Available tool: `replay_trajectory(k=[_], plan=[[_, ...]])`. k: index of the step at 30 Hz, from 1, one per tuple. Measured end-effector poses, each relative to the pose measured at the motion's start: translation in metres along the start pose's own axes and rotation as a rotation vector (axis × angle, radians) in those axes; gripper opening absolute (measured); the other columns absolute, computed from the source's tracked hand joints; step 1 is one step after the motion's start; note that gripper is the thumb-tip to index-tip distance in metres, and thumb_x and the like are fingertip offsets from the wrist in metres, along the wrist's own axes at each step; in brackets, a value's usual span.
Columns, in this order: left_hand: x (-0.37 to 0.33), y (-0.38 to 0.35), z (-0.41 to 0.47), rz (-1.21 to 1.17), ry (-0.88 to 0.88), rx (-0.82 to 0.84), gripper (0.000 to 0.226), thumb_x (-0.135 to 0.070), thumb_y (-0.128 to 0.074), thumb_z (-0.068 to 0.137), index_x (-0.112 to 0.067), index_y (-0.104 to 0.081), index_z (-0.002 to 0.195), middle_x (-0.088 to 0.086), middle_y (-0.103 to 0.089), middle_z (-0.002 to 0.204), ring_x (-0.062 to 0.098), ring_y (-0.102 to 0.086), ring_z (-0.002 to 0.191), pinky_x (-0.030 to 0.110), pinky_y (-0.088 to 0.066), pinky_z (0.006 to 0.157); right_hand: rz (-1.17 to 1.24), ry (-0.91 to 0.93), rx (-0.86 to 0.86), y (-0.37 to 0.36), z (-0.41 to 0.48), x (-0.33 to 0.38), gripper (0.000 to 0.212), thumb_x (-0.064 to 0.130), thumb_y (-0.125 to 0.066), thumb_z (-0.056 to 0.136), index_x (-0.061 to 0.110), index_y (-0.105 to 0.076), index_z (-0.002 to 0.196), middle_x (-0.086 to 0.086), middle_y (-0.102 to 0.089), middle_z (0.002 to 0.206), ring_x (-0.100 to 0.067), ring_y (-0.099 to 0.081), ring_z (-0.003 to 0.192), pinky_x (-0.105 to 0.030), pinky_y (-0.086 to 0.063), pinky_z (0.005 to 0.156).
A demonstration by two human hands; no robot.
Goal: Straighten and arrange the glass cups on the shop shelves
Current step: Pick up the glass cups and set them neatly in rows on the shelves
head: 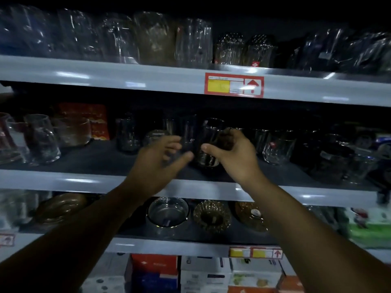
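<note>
Fingers [237, 136] of the right hand [234, 155] hold a cup [208, 159]; left hand [156, 163] holds nothing. Glass likely slips and breaks; grip its sides.

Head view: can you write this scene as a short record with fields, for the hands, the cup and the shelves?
right hand: grips a dark cup at the middle shelf
left hand: open, fingers spread, beside the cup; contact unclear, blurred
cup state: whether lifted or standing, cannot tell
top shelf: clear glasses; red price tag on its edge
lower shelf: bowls
below: boxes
</note>
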State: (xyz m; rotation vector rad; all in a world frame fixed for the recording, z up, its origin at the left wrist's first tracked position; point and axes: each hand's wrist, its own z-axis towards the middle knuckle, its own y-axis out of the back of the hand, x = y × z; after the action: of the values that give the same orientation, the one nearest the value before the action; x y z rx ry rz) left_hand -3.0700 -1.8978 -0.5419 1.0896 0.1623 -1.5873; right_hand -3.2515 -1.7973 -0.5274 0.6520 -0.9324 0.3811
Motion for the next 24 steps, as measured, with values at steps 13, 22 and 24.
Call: replay_trajectory(k=[13, 22, 24], plan=[[0.117, 0.062, 0.057, 0.258, 0.507, -0.327, 0.101, -0.056, -0.087, 0.059, -0.008, -0.042, 0.135, 0.017, -0.052, 0.136, 0.038, -0.054, 0.124, 0.052, -0.048, 0.103, -0.102, 0.014, -0.117, -0.038, 0.036, -0.031, 0.058, 0.036, -0.084, 0.081, 0.015, -0.055, 0.127, 0.010, -0.062, 0.100, -0.011, -0.062, 0.093, -0.018, -0.045, 0.074], [0.129, 0.063, 0.077, 0.142, 0.547, -0.277, 0.095, -0.059, -0.089, 0.053, -0.020, -0.055, 0.133, 0.003, -0.066, 0.126, 0.027, -0.064, 0.112, 0.040, -0.058, 0.088, -0.173, 0.018, -0.088, -0.041, 0.039, -0.036, 0.062, 0.041, -0.081, 0.083, 0.013, -0.051, 0.129, -0.003, -0.067, 0.114, -0.018, -0.065, 0.100, -0.025, -0.050, 0.079], [0.124, 0.062, 0.074, 0.131, 0.526, -0.302, 0.085, -0.053, -0.090, 0.059, -0.019, -0.059, 0.130, 0.002, -0.067, 0.122, 0.025, -0.066, 0.110, 0.028, -0.055, 0.076, -0.172, 0.015, -0.066, -0.040, 0.037, -0.032, 0.062, 0.037, -0.081, 0.084, 0.011, -0.049, 0.131, -0.004, -0.066, 0.118, -0.016, -0.063, 0.101, -0.024, -0.048, 0.082]])
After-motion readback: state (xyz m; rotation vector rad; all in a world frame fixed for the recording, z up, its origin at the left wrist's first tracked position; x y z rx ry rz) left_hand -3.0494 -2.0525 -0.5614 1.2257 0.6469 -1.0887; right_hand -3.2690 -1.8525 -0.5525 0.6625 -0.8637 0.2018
